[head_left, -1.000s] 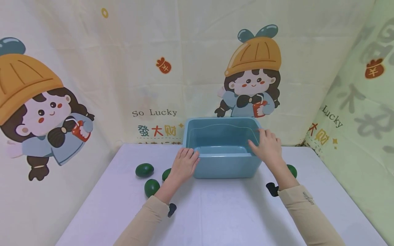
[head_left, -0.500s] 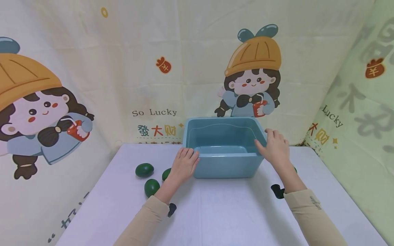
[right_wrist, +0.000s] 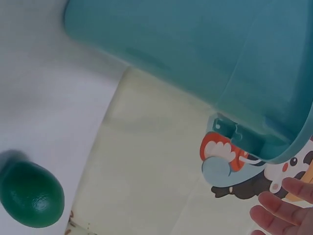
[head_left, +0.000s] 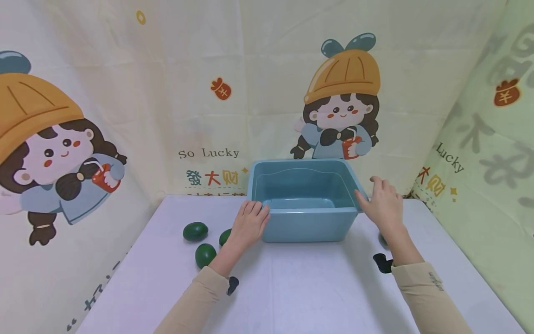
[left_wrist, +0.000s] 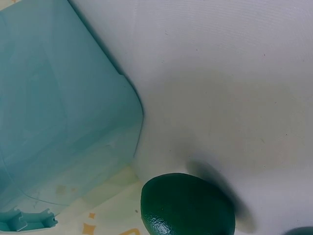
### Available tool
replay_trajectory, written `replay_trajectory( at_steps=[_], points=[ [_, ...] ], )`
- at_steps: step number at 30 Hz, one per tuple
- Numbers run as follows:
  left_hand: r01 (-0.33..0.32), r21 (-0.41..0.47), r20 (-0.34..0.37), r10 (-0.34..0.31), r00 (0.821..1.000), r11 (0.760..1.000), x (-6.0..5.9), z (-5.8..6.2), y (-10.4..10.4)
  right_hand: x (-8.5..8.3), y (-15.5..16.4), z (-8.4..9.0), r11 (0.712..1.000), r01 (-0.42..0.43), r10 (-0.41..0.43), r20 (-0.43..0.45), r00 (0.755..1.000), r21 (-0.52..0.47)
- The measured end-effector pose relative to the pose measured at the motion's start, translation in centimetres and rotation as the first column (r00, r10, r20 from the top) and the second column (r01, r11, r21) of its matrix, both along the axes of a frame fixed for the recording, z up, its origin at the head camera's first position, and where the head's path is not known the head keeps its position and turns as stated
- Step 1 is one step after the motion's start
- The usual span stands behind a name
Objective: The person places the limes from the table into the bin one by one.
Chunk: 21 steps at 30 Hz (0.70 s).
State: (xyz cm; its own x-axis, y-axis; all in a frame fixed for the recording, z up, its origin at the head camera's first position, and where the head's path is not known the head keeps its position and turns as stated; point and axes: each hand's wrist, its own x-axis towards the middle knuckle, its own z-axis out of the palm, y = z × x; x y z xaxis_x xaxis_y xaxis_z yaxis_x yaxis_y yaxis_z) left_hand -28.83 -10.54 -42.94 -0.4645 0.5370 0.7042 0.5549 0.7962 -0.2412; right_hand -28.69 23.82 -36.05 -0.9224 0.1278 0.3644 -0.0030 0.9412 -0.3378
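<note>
Bin: teal plastic, rectangular, open top, nothing seen inside; standing upright toward far middle of table, near backdrop.

Left hand: resting against near-left corner of bin, fingers straight and together, tips laid on rim; gripping nothing.

Right hand: just beside right wall of bin, fingers relaxed and slightly spread, holding nothing; contact with the rim not clear from head view. Fingertips seen in right wrist view under bin's flared rim, apart from it.

Avocados: dark green, lying on table. One left of bin, far of the group; one nearer; one partly hidden behind left hand. Another right of bin, mostly hidden behind right wrist, shown whole in right wrist view. One filling lower part of left wrist view, beside bin wall, not touching.

Table: white cloth cover. Backdrop: cream cloth printed with cartoon girls in orange hats and "So Lucky" lettering. Sleeves: beige, on both forearms.
</note>
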Motion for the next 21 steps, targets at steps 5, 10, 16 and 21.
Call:
replay_trajectory(
  at_steps=[5,10,16,21],
  points=[
    [-0.028,-0.022,0.042,0.029,0.999,0.999,0.0,-0.1,-0.1,0.1,0.6,0.0,1.0,0.018,-0.018,0.001,1.0,-0.01],
    [-0.048,-0.041,0.053,0.051,0.997,0.998,0.0,-0.1,-0.1,0.2,1.2,-0.2,0.999,0.031,-0.031,0.008,0.999,-0.013],
    [-0.047,-0.04,0.059,0.049,0.997,0.998,0.0,-0.1,-0.1,0.4,2.3,-0.5,0.998,0.05,-0.05,0.007,0.999,-0.024],
    [-0.05,-0.04,0.071,0.053,0.996,0.998,0.1,0.0,-0.1,0.6,3.0,-0.9,0.997,0.067,-0.066,0.029,0.997,-0.025]
  ],
)
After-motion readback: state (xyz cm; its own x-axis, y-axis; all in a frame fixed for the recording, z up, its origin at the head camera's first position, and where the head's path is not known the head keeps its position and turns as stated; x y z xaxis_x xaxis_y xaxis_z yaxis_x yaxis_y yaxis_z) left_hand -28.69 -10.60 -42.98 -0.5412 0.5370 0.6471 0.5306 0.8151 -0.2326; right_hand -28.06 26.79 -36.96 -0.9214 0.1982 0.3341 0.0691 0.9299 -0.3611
